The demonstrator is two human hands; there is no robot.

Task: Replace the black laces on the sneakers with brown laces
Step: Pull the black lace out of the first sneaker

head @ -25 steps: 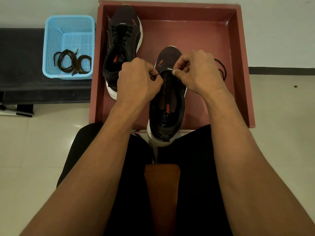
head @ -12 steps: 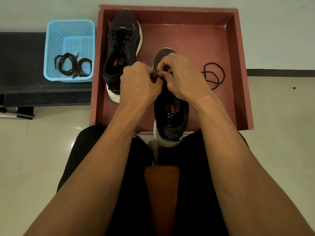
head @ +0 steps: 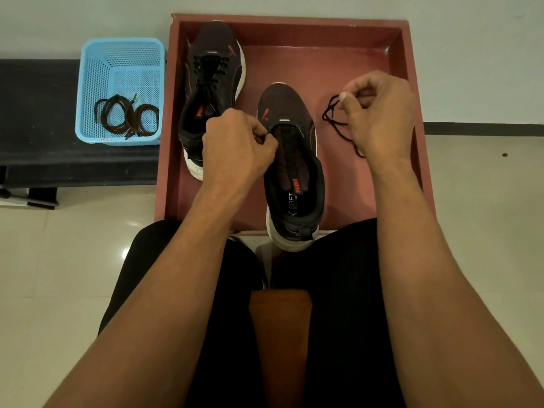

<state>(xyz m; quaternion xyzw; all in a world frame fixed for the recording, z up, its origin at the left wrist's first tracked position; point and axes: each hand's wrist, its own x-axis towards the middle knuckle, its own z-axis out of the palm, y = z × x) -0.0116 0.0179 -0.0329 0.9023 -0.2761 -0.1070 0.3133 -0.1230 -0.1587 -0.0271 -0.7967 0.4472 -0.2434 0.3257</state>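
**A:** What could go wrong here?

**B:** The near sneaker (head: 294, 178), unlaced, overhangs the front edge of the tray (head: 309, 66). If the pinch of the left hand (head: 238, 148) on its eyelet edge is lost, it could be tipped off. The black lace (head: 332, 113), pinched by the curled right hand (head: 379, 113), could be knotted if dropped in a heap.

**A:** And what is counted?

**B:** Two sneakers are counted, the far sneaker (head: 212, 92) laced in black. One loose black lace and one tray are seen. Two coiled brown laces (head: 126, 116) are held in one basket (head: 120, 51) on the counter (head: 38, 113).

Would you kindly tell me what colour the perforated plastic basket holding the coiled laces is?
The perforated plastic basket is light blue; head view.
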